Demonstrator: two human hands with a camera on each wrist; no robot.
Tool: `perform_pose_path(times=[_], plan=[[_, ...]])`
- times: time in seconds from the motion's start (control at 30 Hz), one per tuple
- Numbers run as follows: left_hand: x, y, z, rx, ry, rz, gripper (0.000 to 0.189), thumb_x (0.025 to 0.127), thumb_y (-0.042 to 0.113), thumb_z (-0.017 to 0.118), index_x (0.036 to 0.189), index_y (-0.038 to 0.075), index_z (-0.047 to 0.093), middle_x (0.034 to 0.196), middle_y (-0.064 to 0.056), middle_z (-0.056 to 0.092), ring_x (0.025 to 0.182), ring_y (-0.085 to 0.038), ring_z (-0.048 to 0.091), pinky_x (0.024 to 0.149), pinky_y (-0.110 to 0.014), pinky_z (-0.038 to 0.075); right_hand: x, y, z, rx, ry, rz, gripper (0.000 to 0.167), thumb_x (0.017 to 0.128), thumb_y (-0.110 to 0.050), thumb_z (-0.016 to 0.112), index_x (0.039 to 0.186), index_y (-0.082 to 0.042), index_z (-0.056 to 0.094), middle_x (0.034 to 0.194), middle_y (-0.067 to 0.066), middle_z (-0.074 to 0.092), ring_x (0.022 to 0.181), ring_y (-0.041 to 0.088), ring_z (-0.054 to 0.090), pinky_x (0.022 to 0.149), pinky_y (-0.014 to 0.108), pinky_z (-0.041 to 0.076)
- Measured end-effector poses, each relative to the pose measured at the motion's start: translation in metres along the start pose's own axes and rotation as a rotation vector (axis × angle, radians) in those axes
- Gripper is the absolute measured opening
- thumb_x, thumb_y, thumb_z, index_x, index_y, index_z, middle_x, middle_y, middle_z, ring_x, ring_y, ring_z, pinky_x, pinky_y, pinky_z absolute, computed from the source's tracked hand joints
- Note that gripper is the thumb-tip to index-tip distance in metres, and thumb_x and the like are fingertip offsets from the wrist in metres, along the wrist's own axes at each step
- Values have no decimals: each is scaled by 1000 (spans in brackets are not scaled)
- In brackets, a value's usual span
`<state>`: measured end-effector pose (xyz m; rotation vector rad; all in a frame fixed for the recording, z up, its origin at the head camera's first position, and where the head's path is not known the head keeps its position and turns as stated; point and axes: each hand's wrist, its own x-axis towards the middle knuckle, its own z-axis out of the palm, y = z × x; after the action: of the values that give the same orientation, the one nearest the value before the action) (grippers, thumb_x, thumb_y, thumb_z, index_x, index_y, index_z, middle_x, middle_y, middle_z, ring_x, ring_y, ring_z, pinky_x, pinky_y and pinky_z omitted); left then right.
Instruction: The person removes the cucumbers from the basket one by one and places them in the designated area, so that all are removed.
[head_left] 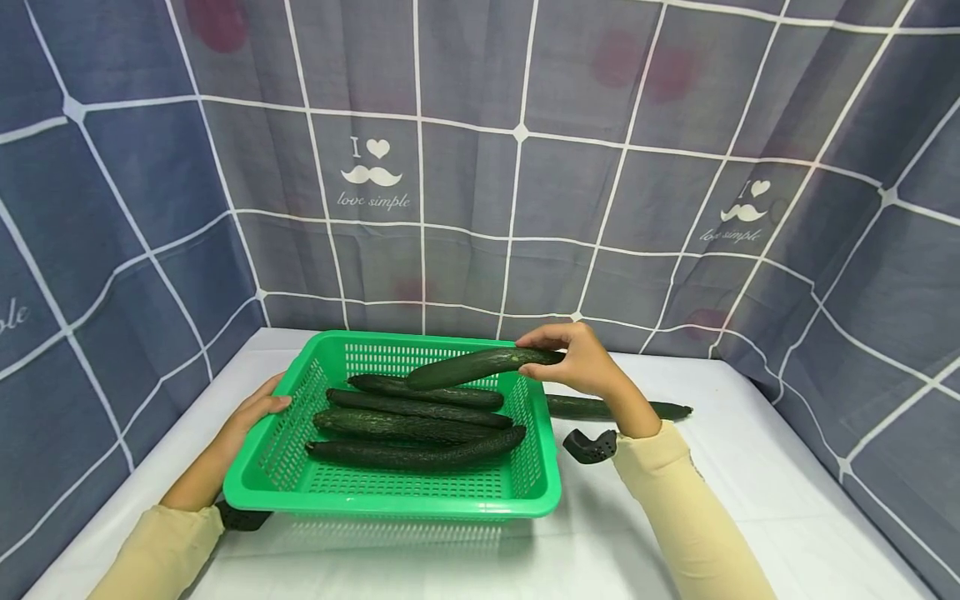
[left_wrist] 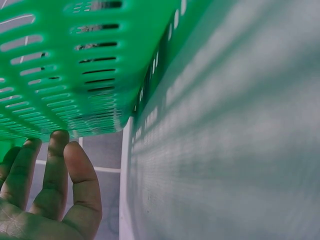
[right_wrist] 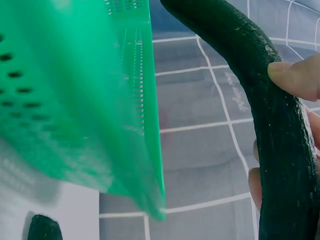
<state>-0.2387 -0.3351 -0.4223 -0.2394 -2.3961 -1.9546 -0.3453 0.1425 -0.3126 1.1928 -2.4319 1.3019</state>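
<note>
My right hand [head_left: 573,360] grips a cucumber [head_left: 468,367] near one end, thumb and fingers on opposite sides of it, and holds it above the back right corner of the green basket [head_left: 390,502]; its free end points left over the other cucumbers [head_left: 416,457]. Four of those lie side by side in the basket, running from its left side towards its right edge. My left hand [head_left: 251,408] holds the basket at its left edge, thumb on the rim and fingertips against the outside of the wall. Another cucumber [head_left: 667,410] lies near the back edge of the white table [head_left: 772,508], just right of the basket, partly behind my right forearm.
</note>
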Motion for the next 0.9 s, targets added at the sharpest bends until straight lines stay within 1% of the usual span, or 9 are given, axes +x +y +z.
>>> perform_pose_path(times=[0.17, 0.23, 0.33, 0.37, 0.47, 0.67, 0.7, 0.83, 0.9], plan=[[-1, 0, -1, 80, 6, -3, 76, 106, 21, 39, 168, -11, 10, 158, -9, 39, 115, 18, 42, 96, -22, 41, -12, 9, -6, 32, 21, 29, 28, 84, -1, 88, 112, 2, 82, 103, 9, 81, 95, 11, 73, 86, 25, 58], [0, 0, -1, 83, 9, -5, 76, 106, 21, 39, 168, -12, 11, 158, -8, 40, 115, 19, 41, 96, -21, 41, -16, 13, -8, 43, 32, 39, 28, 84, 0, 87, 112, 3, 82, 101, 9, 80, 93, 10, 72, 84, 25, 57], [-1, 3, -1, 87, 12, -14, 78, 105, 22, 39, 167, -14, 8, 164, -22, 36, 142, -15, 47, 115, -40, 39, -23, 20, -10, 59, 46, 57, 28, 84, 0, 87, 111, 4, 82, 97, 7, 78, 88, 11, 70, 79, 25, 56], [-1, 3, -1, 100, 18, -20, 78, 105, 23, 39, 167, -14, 9, 164, -22, 37, 143, -18, 46, 115, -41, 38, -25, 22, -11, 64, 50, 64, 28, 84, 0, 87, 111, 4, 82, 96, 6, 78, 86, 12, 69, 77, 25, 56], [-1, 6, 0, 111, 18, -28, 81, 104, 24, 40, 166, -15, 6, 169, -42, 10, 153, -58, 19, 118, -72, 21, -32, 28, -14, 81, 65, 81, 28, 83, 1, 87, 110, 5, 81, 93, 0, 76, 81, 13, 69, 73, 24, 55], [-2, 3, -2, 112, 20, -20, 80, 105, 24, 39, 166, -15, 5, 170, -41, 7, 153, -58, 11, 119, -69, 18, -45, 40, -19, 104, 82, 68, 26, 84, 5, 85, 110, 7, 80, 94, -5, 77, 83, 10, 70, 77, 22, 56], [-2, 3, -2, 121, 23, -23, 79, 105, 24, 38, 166, -15, 6, 170, -40, 10, 153, -55, 15, 120, -62, 22, -47, 42, -20, 101, 82, 64, 26, 85, 5, 85, 110, 7, 80, 94, -5, 77, 83, 9, 70, 78, 21, 56], [-2, 2, -3, 123, 23, -20, 81, 104, 24, 39, 165, -16, 5, 170, -42, 6, 153, -58, 12, 119, -69, 19, -55, 50, -24, 70, 90, 58, 26, 84, 4, 86, 110, 4, 81, 91, -4, 78, 84, 8, 70, 81, 21, 54], [-2, 0, -2, 132, 31, -17, 79, 105, 24, 39, 166, -15, 8, 170, -36, 14, 152, -40, 28, 118, -60, 25, -59, 53, -26, 64, 95, 55, 26, 84, 4, 86, 110, 4, 81, 91, -4, 78, 85, 8, 70, 83, 21, 54]])
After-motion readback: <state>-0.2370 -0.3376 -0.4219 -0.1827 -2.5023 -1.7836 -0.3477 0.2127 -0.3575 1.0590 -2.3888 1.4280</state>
